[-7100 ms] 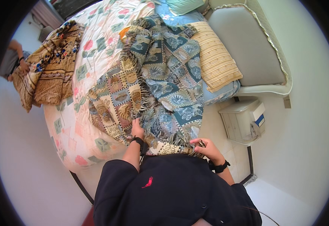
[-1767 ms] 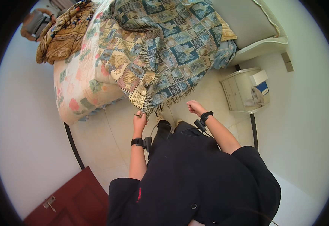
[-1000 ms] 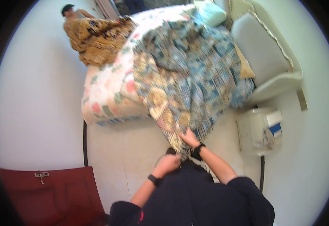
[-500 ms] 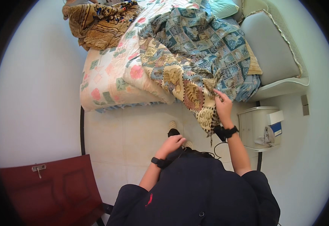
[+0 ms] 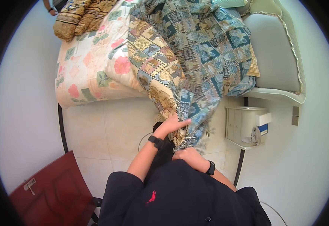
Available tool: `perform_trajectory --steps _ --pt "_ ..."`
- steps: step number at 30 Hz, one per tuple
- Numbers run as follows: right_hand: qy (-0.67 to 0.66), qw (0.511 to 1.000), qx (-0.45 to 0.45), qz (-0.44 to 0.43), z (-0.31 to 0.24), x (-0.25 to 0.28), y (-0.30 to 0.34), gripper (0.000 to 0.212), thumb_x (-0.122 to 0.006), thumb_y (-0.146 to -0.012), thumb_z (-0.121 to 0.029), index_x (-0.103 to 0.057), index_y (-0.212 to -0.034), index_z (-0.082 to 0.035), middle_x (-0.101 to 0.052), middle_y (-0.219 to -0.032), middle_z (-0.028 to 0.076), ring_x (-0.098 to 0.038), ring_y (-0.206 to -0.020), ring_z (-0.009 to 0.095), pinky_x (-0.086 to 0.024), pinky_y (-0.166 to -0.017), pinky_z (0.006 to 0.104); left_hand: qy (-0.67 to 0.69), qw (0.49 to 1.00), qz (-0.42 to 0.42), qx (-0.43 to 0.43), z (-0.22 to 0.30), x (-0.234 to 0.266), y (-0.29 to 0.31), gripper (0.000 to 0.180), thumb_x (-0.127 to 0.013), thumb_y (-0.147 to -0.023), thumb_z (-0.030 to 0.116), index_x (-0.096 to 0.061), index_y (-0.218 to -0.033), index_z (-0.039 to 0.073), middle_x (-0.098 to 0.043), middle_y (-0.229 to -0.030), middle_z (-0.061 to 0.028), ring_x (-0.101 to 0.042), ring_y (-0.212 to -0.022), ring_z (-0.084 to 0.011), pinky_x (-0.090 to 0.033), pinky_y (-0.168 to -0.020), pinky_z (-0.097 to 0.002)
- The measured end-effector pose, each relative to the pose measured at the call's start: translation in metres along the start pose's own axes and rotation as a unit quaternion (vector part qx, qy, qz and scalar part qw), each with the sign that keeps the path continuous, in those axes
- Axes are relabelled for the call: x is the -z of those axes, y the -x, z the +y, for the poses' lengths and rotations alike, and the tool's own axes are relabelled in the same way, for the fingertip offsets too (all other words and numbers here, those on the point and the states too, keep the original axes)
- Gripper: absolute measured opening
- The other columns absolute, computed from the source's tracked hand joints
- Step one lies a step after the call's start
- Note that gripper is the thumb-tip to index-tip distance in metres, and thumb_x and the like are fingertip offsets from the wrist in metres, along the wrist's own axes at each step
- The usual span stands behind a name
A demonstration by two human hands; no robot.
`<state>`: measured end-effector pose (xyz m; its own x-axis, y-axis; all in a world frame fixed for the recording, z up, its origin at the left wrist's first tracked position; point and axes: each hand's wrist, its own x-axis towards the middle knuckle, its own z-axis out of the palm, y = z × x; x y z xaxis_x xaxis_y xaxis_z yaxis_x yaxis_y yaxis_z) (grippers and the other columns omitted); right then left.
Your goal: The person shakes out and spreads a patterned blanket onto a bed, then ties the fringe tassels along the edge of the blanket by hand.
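A fringed woven throw blanket [image 5: 209,49] with blue-green and beige patterned squares spreads over the bed, and one end hangs off the near edge toward me. Close to my body, my right hand [image 5: 191,159] is closed around the fringed end of this throw. My left hand [image 5: 170,125] lies against the beige side of the hanging part, thumb stretched to the right and fingers apart; some fingertips are hard to make out. Dark bands circle both wrists.
The bed has a floral quilt [image 5: 85,75], with a brown patterned blanket [image 5: 81,19] at far left, beside it part of another person's arm [image 5: 50,8]. A padded grey headboard [image 5: 271,52] stands right, above a bedside cabinet [image 5: 243,124]. A red door [image 5: 55,192] is lower left.
My right hand has drawn the throw's end left and down toward my body. My left hand has moved up onto the throw. The view has shifted closer to the bed.
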<state>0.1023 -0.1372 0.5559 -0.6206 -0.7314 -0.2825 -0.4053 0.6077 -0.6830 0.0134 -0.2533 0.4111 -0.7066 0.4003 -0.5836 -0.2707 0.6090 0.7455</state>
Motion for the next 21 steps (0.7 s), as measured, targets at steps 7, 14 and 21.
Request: perform_trajectory --steps 7,14,21 --pt "0.027 0.997 -0.062 0.033 0.005 -0.002 -0.02 0.013 -0.053 -0.071 -0.017 -0.062 -0.076 -0.01 -0.059 -0.071 0.007 -0.061 -0.067 0.025 -0.048 -0.057 0.0345 -0.38 0.918 -0.082 0.08 -0.012 -0.023 -0.047 0.073 -0.066 -0.069 0.033 -0.039 -0.124 -0.007 -0.035 -0.128 -0.0222 -0.039 -0.116 -0.0393 -0.045 -0.078 -0.0473" --pt "-0.066 0.961 -0.137 0.23 0.015 0.033 -0.02 0.02 -0.053 -0.077 -0.014 -0.062 -0.094 -0.008 -0.062 -0.078 0.013 -0.059 -0.068 0.031 -0.047 -0.06 0.0394 -0.347 0.938 -0.012 -0.004 -0.03 0.024 -0.08 0.017 -0.058 -0.067 0.016 -0.068 -0.074 0.005 -0.064 -0.078 -0.0177 -0.064 -0.07 -0.0314 -0.051 -0.061 -0.0378" --pt "-0.131 0.904 -0.365 0.178 0.062 -0.025 0.014 0.036 -0.044 -0.089 -0.033 -0.052 -0.114 -0.008 -0.058 -0.098 0.021 -0.056 -0.09 0.034 -0.045 -0.077 0.0375 -0.203 0.978 -0.044 -0.02 -0.054 0.062 0.002 0.036 -0.055 -0.065 0.014 -0.061 -0.099 0.006 -0.062 -0.088 -0.0212 -0.059 -0.084 -0.0369 -0.047 -0.074 -0.0409"
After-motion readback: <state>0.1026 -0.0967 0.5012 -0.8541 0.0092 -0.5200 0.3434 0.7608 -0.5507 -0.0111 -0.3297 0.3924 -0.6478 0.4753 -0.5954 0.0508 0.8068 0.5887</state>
